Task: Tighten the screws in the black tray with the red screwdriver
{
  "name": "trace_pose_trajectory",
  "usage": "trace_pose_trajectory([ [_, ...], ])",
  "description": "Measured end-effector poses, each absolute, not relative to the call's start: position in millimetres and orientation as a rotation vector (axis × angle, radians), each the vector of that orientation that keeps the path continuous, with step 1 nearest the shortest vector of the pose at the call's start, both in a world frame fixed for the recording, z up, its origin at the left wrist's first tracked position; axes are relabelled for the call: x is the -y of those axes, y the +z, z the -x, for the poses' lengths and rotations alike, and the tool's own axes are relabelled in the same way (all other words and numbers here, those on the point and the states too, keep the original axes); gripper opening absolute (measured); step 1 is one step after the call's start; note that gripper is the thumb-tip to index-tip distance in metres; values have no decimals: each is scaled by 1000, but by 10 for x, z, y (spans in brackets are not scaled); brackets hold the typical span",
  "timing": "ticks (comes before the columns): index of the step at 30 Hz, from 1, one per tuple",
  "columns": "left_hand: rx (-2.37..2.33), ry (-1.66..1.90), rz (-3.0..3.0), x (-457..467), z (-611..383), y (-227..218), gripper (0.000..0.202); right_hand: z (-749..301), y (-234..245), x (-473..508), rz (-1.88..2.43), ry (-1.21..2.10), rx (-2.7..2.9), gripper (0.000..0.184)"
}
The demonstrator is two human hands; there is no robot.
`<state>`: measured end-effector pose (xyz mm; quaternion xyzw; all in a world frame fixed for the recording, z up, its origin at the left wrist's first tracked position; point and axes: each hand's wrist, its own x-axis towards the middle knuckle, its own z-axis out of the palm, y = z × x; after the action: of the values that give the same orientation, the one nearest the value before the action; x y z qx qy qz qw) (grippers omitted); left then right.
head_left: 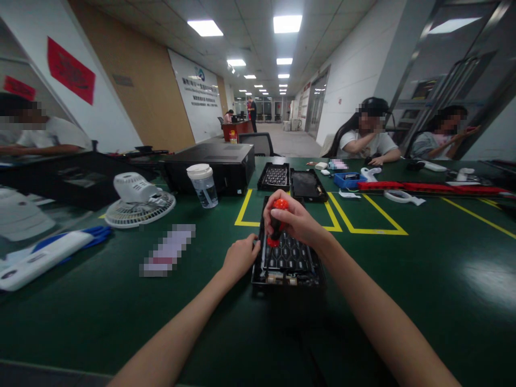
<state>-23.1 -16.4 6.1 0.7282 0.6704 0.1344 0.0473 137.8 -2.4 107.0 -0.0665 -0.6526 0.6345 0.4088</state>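
My right hand [290, 217] is closed around a hand tool [277, 227] with a red knob on top, a dark body and a red foot. The foot rests over the upper left of a black panel of rounded cells [288, 257]. That panel lies in a black open case [258, 275] on the table before me. Against the case's left side rests my left hand [241, 257], its fingers bent, the thumb by the rim. Part of the case's far end is hidden behind my right hand.
Beyond the case lie a second black case with cells [274, 176] and a black lid-like tray [309, 185]. To the left are a lidded cup [203, 185], a white fan [139, 201] and a large black box [242, 161]. People sit across the green table [403, 290].
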Motion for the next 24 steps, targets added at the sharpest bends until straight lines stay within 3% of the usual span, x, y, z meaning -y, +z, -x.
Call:
trace_pose_trajectory([
  [8, -2029, 432, -2198, 155, 248, 31, 36, -1486, 1134, -25, 23, 1832, 1634, 20],
  [24, -2016, 443, -2199, 163, 241, 42, 35, -1772, 1228, -1, 146, 1771, 1805, 23],
])
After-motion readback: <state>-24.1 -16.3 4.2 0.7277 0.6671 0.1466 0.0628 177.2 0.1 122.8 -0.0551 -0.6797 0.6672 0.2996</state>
